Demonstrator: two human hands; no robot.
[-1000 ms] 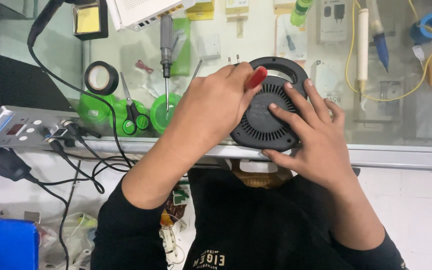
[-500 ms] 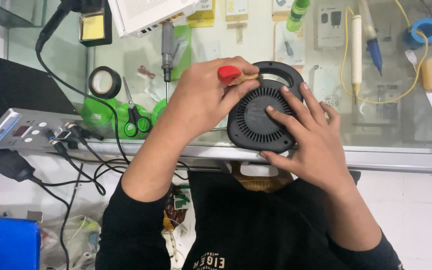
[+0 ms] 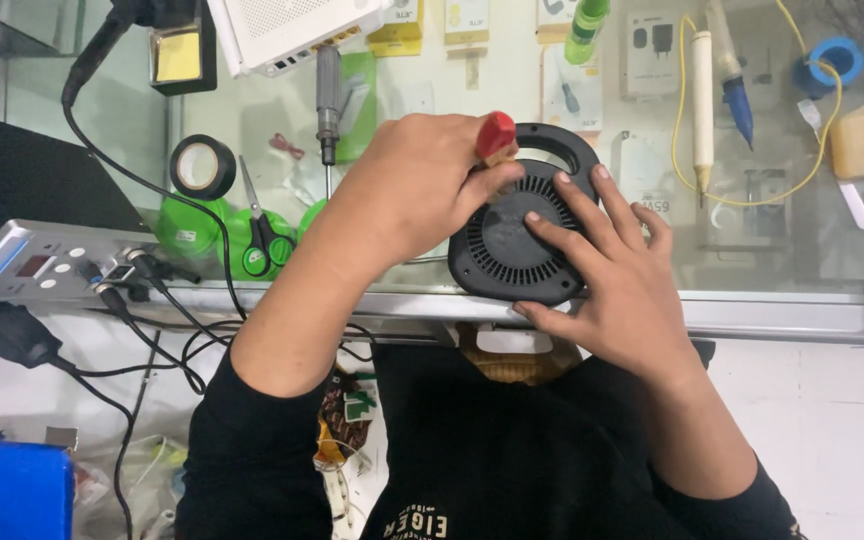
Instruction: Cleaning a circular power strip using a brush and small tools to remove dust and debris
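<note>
A round black device (image 3: 505, 248) with a ring of vent slots and a loop handle lies on the glass counter top. My left hand (image 3: 420, 190) is closed around a red-handled tool (image 3: 496, 134), whose tip is hidden behind my fingers at the device's upper left edge. My right hand (image 3: 607, 283) lies spread over the right side of the device, with the fingertips pressing on its vented face and the thumb at its lower rim.
Left of the device are a grey-handled screwdriver (image 3: 328, 97), scissors (image 3: 257, 232), green tape rolls (image 3: 192, 229) and a black tape roll (image 3: 200, 166). A grey instrument box (image 3: 42, 264) with cables sits far left. A yellow wire (image 3: 742, 120) and blue roll (image 3: 832, 58) lie right.
My left hand has turned the red-handled tool, whose red end now points up and right. The device and both hands sit slightly lower and to the left in view.
</note>
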